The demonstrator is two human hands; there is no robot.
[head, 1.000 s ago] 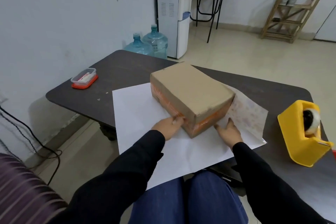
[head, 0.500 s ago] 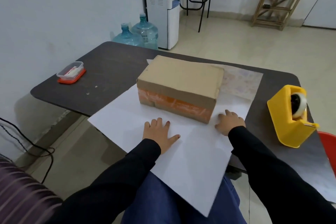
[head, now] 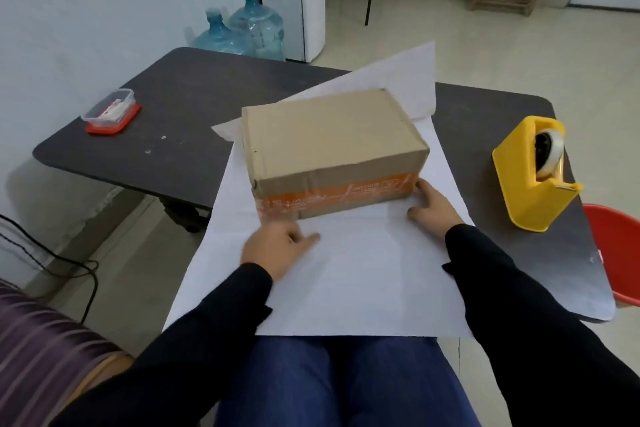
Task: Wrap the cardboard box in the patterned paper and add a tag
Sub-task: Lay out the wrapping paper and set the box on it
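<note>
A brown cardboard box [head: 332, 139] with orange tape along its near side lies on a large sheet of paper [head: 363, 274], white side up, on the dark table [head: 194, 104]. The paper's far part stands up behind the box, and its near edge hangs over my lap. My left hand [head: 277, 246] rests flat on the paper just in front of the box's near left corner, blurred by motion. My right hand [head: 431, 210] lies on the paper at the box's near right corner, fingertips touching the box.
A yellow tape dispenser [head: 533, 177] stands on the table to the right. A small clear container with a red lid [head: 110, 111] sits at the far left. A red stool [head: 620, 253] is at the right edge. Water bottles [head: 242, 31] stand behind the table.
The box and paper have turned on the table, so the long orange side faces me. The paper's far part has risen behind the box. Both hands have shifted to the box's near corners.
</note>
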